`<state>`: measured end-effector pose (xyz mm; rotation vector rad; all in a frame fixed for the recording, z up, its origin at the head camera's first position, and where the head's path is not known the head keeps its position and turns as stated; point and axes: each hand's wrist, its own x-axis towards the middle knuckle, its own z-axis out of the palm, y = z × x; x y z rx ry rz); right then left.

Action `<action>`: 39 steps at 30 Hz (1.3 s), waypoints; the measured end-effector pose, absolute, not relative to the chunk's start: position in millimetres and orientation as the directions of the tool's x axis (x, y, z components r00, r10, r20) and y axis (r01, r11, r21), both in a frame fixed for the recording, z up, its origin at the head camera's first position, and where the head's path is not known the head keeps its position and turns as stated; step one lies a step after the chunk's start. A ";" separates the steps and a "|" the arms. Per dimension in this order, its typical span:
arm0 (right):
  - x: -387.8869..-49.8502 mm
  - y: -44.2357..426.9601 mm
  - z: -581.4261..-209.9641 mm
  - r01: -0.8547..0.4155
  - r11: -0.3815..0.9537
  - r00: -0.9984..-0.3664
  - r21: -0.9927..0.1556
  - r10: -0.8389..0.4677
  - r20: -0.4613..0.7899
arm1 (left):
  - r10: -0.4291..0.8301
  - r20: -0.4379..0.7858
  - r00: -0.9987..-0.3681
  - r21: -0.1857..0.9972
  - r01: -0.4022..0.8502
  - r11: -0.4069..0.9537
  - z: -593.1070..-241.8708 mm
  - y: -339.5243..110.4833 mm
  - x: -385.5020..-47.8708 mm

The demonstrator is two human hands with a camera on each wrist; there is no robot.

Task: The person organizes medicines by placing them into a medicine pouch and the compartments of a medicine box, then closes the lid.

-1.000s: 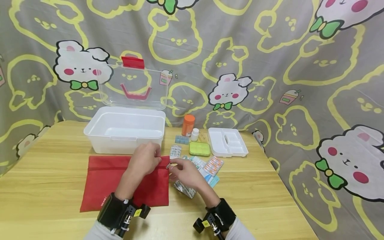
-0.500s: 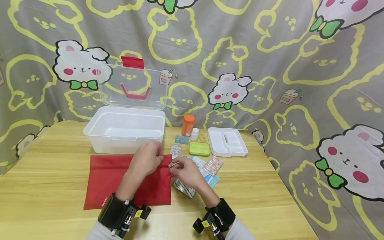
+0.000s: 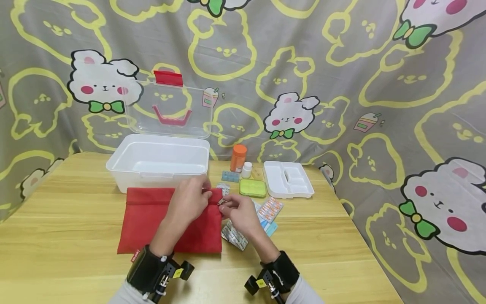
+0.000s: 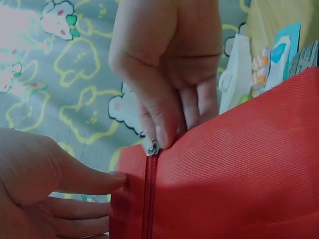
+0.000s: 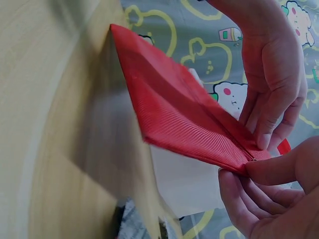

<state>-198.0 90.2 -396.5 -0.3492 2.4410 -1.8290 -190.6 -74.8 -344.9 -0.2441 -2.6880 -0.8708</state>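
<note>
A red zippered pouch (image 3: 152, 221) is held up off the table, its zipper running along the top and drawn to the right end. My left hand (image 3: 189, 200) pinches the pouch's top edge near the right corner, thumb on the near side. At that corner my right hand (image 3: 241, 213) pinches the metal zipper pull (image 4: 152, 148) between thumb and fingers. The right wrist view has the pouch (image 5: 174, 109) slanting above the table, with the left hand (image 5: 274, 84) beyond the right hand (image 5: 279, 204).
Behind the pouch stands a white box (image 3: 159, 179) with its clear lid raised. To the right lie blister packs (image 3: 270, 210), a green pill case (image 3: 252, 188), an orange bottle (image 3: 238, 157), a small white bottle (image 3: 247, 169) and a white divided tray (image 3: 288, 192).
The pouch has shifted right and slightly away from me, with both hands following it. Its right edge now covers more of the blister packs. The grips look the same.
</note>
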 end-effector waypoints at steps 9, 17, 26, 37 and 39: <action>-196.6 95.5 -385.6 -0.140 0.262 -0.969 -0.955 -0.234 0.078 | 0.039 0.482 -0.875 0.541 0.332 0.773 -344.2 -55.1 -181.1; -196.2 97.7 -383.2 -0.152 0.256 -0.966 -0.955 -0.245 0.088 | 0.076 0.374 -0.924 0.553 0.287 0.782 -349.3 -45.0 -180.3; -194.2 98.3 -379.7 -0.171 0.279 -0.965 -0.945 -0.241 0.103 | 0.092 0.344 -0.935 0.580 0.289 0.761 -349.9 -47.7 -183.3; -194.2 97.8 -380.1 -0.184 0.293 -0.964 -0.938 -0.240 0.114 | 0.139 0.247 -0.959 0.640 0.270 0.720 -344.4 -59.9 -186.2; -194.0 98.1 -379.7 -0.180 0.299 -0.965 -0.937 -0.236 0.110 | 0.146 0.218 -0.965 0.649 0.255 0.717 -342.4 -61.6 -185.8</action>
